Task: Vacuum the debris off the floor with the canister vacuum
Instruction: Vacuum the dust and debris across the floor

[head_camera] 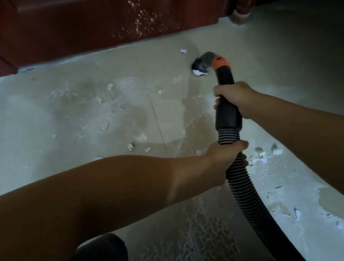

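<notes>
Both forearms fill the lower frame as I work the hose [239, 178]: my left hand [227, 157] wraps the ribbed part, my right hand [236, 100], the nearer to the nozzle [203, 63], closes its fingers round the black handle [227, 114]. I see the hose's long axis running up-frame, mouth touching a white chip [199, 73] near the door [90, 19]. Most debris [99, 105] lies left of the nozzle; more [269, 155] sits lower right.
</notes>
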A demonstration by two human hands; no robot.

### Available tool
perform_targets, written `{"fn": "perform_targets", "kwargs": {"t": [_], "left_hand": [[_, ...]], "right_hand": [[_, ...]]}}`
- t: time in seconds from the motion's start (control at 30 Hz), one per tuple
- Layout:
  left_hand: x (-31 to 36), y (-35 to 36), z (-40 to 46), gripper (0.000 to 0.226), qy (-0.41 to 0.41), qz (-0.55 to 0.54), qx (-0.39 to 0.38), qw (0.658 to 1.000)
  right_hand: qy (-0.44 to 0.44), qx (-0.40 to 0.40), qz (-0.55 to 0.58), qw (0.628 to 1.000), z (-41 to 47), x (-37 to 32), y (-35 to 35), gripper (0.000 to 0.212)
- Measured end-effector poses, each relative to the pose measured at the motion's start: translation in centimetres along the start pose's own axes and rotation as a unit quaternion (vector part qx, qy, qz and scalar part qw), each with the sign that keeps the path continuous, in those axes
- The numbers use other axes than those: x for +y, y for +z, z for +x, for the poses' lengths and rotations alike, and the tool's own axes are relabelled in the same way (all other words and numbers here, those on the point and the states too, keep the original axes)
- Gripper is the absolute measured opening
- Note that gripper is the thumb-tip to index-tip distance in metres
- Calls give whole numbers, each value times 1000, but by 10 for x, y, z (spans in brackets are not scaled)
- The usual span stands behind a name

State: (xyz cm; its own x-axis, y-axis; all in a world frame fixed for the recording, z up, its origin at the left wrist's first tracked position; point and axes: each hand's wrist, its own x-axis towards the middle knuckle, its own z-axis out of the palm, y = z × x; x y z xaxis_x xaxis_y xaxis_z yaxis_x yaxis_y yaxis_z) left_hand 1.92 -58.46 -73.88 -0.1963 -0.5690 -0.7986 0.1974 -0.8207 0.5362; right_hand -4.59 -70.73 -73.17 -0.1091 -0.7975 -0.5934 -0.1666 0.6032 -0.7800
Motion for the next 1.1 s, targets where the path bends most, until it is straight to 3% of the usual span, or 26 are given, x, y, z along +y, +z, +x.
{"fn": "perform_targets", "kwargs": {"t": [0.17,0.3,0.37,0.43,0.5,0.57,0.73,0.83,0.93,1.0,1.1], "left_hand": [[-30,-73,-26,19,-23,-51,24,998],[-45,-105,-37,20,-51,-71,-3,996],[-38,-105,-28,20,-38,-75,-22,996],[-23,-100,-14,20,-6,-62,-27,998],[-8,-99,-2,18,31,-42,-30,998],[1,-102,5,17,43,-36,-33,998],[-1,-131,15,10,43,-72,21,996],[-11,-148,9,12,55,-91,54,993],[-11,-146,7,14,57,-96,46,993],[-1,-139,16,18,62,-96,42,993],[23,-131,38,19,92,-58,19,994]], "right_hand": [[-15,-89,-72,993,-45,16,88,12],[-21,-185,-125,974,-64,23,127,7],[-42,-152,-121,980,-57,17,125,12],[-55,-56,-78,994,-42,9,112,17],[-32,45,8,998,-25,2,96,15],[2,97,74,992,-13,-1,89,12],[3,36,-2,999,-4,-6,140,11],[-28,-76,-133,988,-11,-10,182,7],[-55,-183,-238,952,-15,-18,198,6],[-91,-176,-232,952,-8,-25,188,8],[-117,-63,-62,989,15,-33,148,14]]}}
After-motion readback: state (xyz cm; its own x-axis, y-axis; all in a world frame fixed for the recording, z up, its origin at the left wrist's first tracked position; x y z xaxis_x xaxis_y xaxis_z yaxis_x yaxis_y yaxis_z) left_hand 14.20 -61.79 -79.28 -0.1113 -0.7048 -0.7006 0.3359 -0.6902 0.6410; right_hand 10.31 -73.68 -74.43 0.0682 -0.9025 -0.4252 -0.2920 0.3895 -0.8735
